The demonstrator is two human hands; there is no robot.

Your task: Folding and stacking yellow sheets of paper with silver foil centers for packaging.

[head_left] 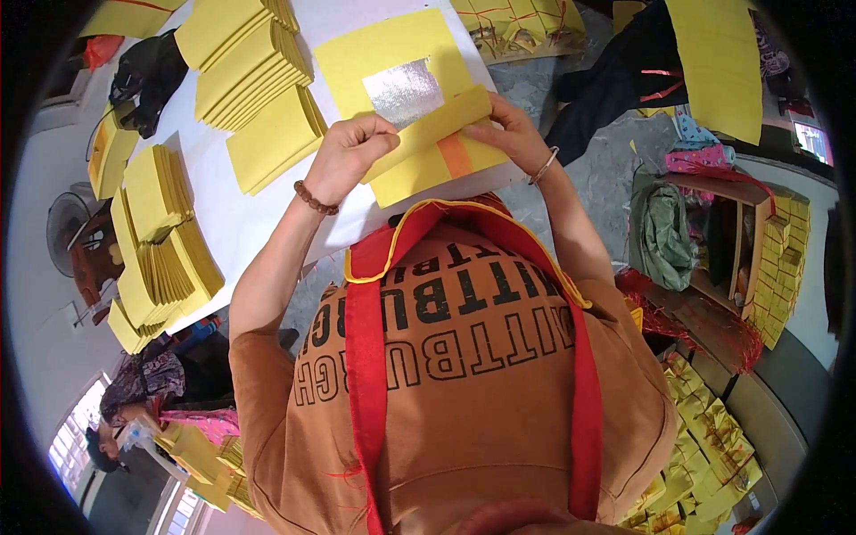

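The left grip (349,153) and right grip (517,135) are pinching a yellow paper flap (446,120); silver foil (401,89) is showing just beyond them.

With forearms (280,242) stretched forward, the left hand (349,153) pinches and the right hand (520,138) grips, thumb (484,135) extended.

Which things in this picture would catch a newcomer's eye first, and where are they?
Probably the shiny silver patch near the top centre, just beyond the yellow paper held between the left hand and right hand. Next, the red straps running down the brown shirt, and the yellow stacks on the white table at upper left.
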